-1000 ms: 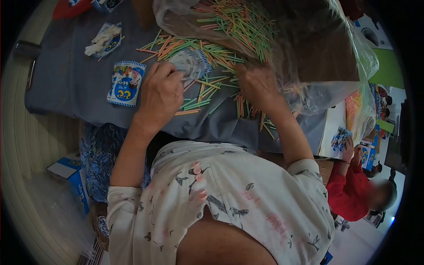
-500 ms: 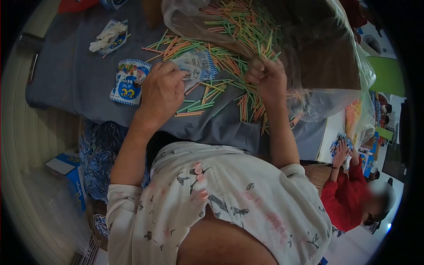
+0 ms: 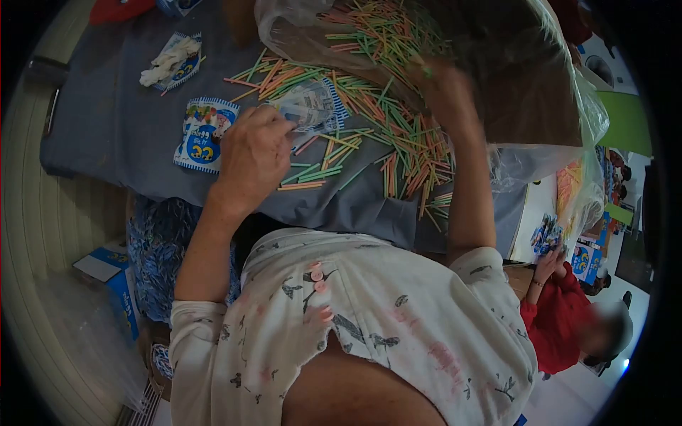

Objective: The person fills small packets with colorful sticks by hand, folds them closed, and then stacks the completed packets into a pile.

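Note:
My left hand (image 3: 257, 150) is closed on the near edge of a small packet (image 3: 312, 106), clear on its upper face with a blue-and-white striped edge. My right hand (image 3: 449, 96) is over the heap at the mouth of a big clear bag, its fingers smeared by motion. Green stick ends (image 3: 427, 71) show at its fingertips. Thin pastel sticks (image 3: 419, 153) in green, orange, pink and yellow lie spread between the hands and inside the bag (image 3: 284, 21). Just left of my left hand lies a filled blue-and-white printed packet (image 3: 204, 135).
Grey cloth (image 3: 106, 128) covers the table. At its far left, a crumpled white item (image 3: 170, 62) lies on another packet. A blue box (image 3: 114, 273) stands low on the left. To the right, a person in a red sleeve (image 3: 558, 323) handles packets at a white surface.
My right hand has moved up and to the right, away from the front of the heap. My left hand and its packet have shifted slightly left. The other person's hands have moved down.

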Demonstrator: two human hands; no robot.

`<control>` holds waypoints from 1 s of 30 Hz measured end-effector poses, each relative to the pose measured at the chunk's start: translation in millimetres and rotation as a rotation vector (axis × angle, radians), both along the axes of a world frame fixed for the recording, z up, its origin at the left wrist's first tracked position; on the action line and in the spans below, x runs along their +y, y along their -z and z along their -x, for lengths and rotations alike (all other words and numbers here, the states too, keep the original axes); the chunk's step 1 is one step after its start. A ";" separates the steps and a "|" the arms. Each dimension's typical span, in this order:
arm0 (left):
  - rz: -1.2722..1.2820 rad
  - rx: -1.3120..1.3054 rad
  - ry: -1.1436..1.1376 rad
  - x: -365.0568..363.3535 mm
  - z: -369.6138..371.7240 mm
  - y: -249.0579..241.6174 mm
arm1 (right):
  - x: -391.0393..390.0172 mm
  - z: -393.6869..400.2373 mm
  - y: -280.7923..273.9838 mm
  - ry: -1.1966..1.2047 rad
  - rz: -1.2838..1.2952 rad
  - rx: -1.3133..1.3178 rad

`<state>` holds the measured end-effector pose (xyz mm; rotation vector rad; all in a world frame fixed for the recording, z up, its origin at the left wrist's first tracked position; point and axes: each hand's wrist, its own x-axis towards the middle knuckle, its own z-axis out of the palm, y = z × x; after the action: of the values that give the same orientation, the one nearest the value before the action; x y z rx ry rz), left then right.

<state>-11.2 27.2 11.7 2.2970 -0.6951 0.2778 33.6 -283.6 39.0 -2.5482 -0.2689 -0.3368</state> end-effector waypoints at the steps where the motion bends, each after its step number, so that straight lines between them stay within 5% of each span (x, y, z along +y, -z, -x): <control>1: 0.007 -0.004 0.010 -2.5 -1.5 0.5 | 0.3 1.0 2.2 0.042 0.575 0.011; 8: -0.006 -0.135 -0.027 -11.5 1.8 8.1 | 1.8 -9.6 -0.4 0.081 0.608 0.134; 10: -0.002 -0.119 -0.044 -8.5 1.9 8.2 | -21.8 -22.6 19.4 0.162 -0.022 0.003; 11: 0.028 -0.090 -0.031 -6.6 0.5 7.5 | -23.7 -22.3 18.0 0.148 -0.026 0.006; 13: 0.052 -0.064 -0.013 -2.5 -0.8 2.9 | -12.6 -10.7 -11.2 0.225 -0.630 0.200; 17: -0.045 -0.013 0.056 -5.9 1.9 -12.8 | -20.2 -21.4 -5.4 0.287 -0.960 0.100; 22: -0.086 -0.005 0.055 -4.0 0.4 -10.8 | -46.7 -57.9 22.5 -0.328 -1.623 0.303; 26: 0.136 0.098 0.009 -2.4 -3.5 -13.7 | -37.9 -65.5 28.8 -0.411 -1.683 0.340; 28: 0.206 0.121 -0.018 -4.5 -5.5 -19.1 | -21.8 -66.1 24.9 -0.066 -1.607 0.187; 30: 0.379 0.145 0.003 -14.1 -12.1 -28.1 | -7.0 -62.8 17.3 -0.116 -1.531 0.180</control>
<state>0.9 13.1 39.8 1.9328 -0.5222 0.2181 96.4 -290.6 21.7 -1.0333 -0.0261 -0.1408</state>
